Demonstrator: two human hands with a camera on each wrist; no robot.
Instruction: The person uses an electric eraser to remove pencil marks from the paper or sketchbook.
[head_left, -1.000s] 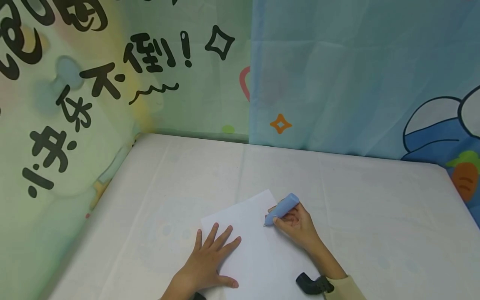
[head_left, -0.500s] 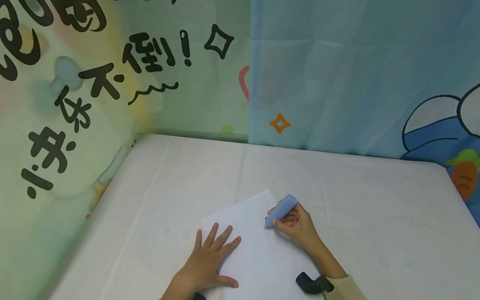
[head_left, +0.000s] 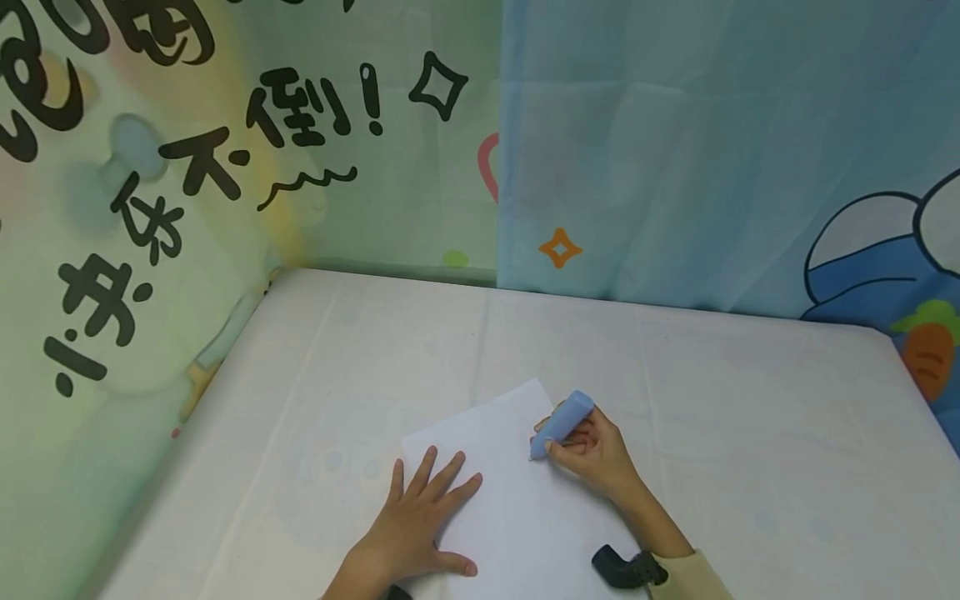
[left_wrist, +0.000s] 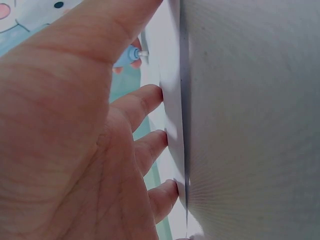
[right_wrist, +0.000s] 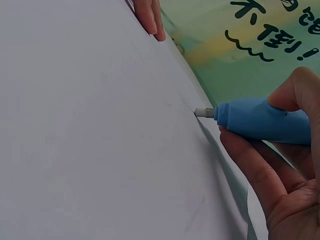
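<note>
My left hand [head_left: 420, 521] lies with spread fingers on the left part of a white sheet of paper [head_left: 510, 517]. In the left wrist view its fingertips [left_wrist: 159, 92] press close along the sheet. My right hand [head_left: 600, 454] grips a chunky light-blue, pen-shaped tool [head_left: 564, 421], thumb on one side and fingers on the other. The tool's short metal tip [right_wrist: 204, 112] meets the paper in the right wrist view. From that tip a shadowed line in the sheet runs toward the lower right. The tool leans, its thick end up and away from me.
A white cloth-covered table [head_left: 360, 350] lies under the sheet. Behind it hang a green backdrop [head_left: 405, 208] with dark lettering and a blue one [head_left: 675, 167]. A black wrist device [head_left: 630, 571] sits by the right cuff, over the paper's edge.
The right hand has drawn the blue tool slightly toward me, its tip sliding a short way down over the sheet. The left hand and the paper have stayed in place.
</note>
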